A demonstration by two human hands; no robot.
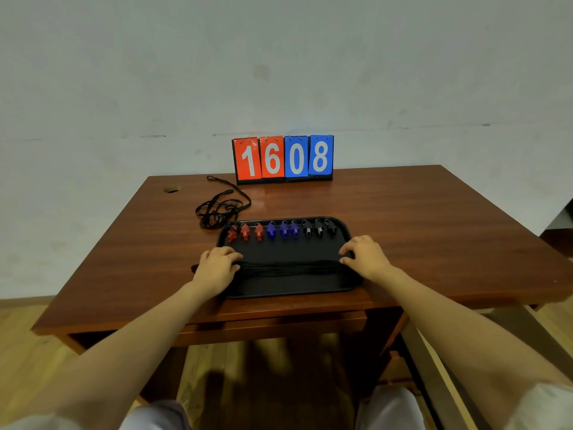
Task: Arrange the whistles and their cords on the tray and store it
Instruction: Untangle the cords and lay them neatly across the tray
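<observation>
— Biggest first?
— Brown bench [403,231], then black tray [294,291] near its front edge.
— On the tray?
— Long bundle of cords [288,268] across the near part. Left grip [217,265] curled round its left end. Right grip [362,256] on its right end, bent fingers, cannot tell if holding. Nine whistles [271,231] in a row along the far side.
</observation>
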